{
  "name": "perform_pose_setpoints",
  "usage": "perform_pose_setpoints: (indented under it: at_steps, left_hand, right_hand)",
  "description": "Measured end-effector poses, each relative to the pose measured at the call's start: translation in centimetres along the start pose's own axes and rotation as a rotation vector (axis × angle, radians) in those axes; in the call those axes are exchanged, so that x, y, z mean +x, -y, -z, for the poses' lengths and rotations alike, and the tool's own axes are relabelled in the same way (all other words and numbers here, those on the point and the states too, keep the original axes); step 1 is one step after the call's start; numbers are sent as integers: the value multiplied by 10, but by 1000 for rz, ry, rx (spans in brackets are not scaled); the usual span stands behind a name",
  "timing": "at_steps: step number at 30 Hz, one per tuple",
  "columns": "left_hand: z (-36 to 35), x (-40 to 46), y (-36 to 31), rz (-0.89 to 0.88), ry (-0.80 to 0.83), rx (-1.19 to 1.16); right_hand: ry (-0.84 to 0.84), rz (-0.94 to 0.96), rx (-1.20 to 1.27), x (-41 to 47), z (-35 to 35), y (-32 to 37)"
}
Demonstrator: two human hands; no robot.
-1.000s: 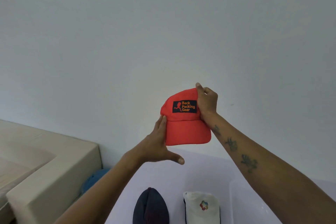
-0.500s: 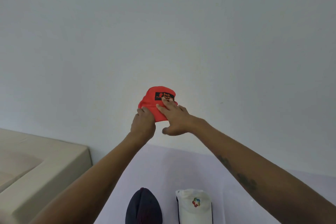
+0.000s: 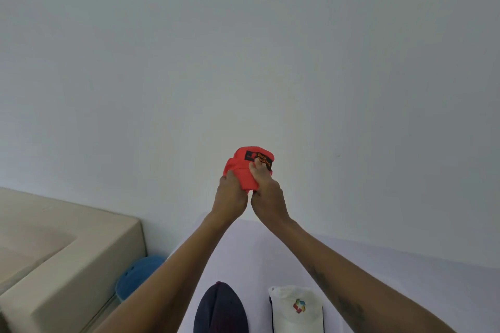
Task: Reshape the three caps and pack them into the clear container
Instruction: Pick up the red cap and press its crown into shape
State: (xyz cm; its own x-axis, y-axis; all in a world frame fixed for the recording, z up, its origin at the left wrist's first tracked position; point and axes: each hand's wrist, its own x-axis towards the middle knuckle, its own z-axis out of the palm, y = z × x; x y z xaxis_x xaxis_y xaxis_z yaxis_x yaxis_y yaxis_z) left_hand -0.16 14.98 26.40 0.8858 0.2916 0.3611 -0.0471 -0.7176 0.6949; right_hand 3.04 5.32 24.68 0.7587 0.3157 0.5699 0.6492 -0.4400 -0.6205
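Nearest, we note the navy cap (image 3: 220,308) and white cap (image 3: 297,309) lying unmoved on the table (image 3: 392,278). Farther out, our left hand (image 3: 230,197) and right hand (image 3: 267,194), a second ago spread around the open red cap (image 3: 250,165), now both clench it, brim squeezed inward; we judge reshaping underway, packing pending.

We count three caps: one red cap (image 3: 244,170), one navy cap (image 3: 220,308), one white cap (image 3: 296,311). Two hands are in view, the left hand (image 3: 230,199) and the right hand (image 3: 267,197), both closed on the red one; the other two caps lie side by side on the table (image 3: 405,278). We log one blue round object (image 3: 138,274), kind unclear. One beige cushion (image 3: 67,251) sits at left.
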Motion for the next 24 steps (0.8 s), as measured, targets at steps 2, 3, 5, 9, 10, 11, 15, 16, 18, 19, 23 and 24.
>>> perform_pose_setpoints:
  at_steps: [2, 3, 5, 9, 10, 11, 15, 16, 18, 19, 23, 24]
  left_hand:
    - [7, 5, 5, 8, 10, 110]
    - [10, 7, 7, 12, 21, 144]
    - [18, 9, 11, 9, 54, 175]
    - [18, 20, 9, 52, 123, 358]
    - [16, 21, 3, 64, 115, 384]
    - [14, 21, -5, 81, 103, 364]
    - [9, 15, -18, 41, 12, 12]
    - [8, 13, -21, 34, -14, -94]
    - [7, 10, -29, 39, -68, -253]
    - [7, 9, -31, 31, -87, -274]
    - [11, 15, -13, -63, -67, -12]
    - [11, 18, -5, -81, -49, 73]
  right_hand:
    - [62, 61, -48, 4, 3, -5]
    - [80, 71, -82, 8, 5, -8]
    - [97, 45, -175, 14, 11, -13]
    - [137, 63, -376, 18, 15, -15]
    - [118, 86, -381, 19, 15, -15]
    - [82, 105, -361, 20, 15, -13]
    - [-139, -26, -70, 26, 11, 3]
    - [-202, -82, 9, 28, 9, 9]
    - [-317, -142, 112, 27, 4, 19]
    - [-347, -144, 138, 27, 2, 20]
    - [-190, -31, 18, 27, 11, 5]
    - [-118, 3, -45, 28, 14, -2]
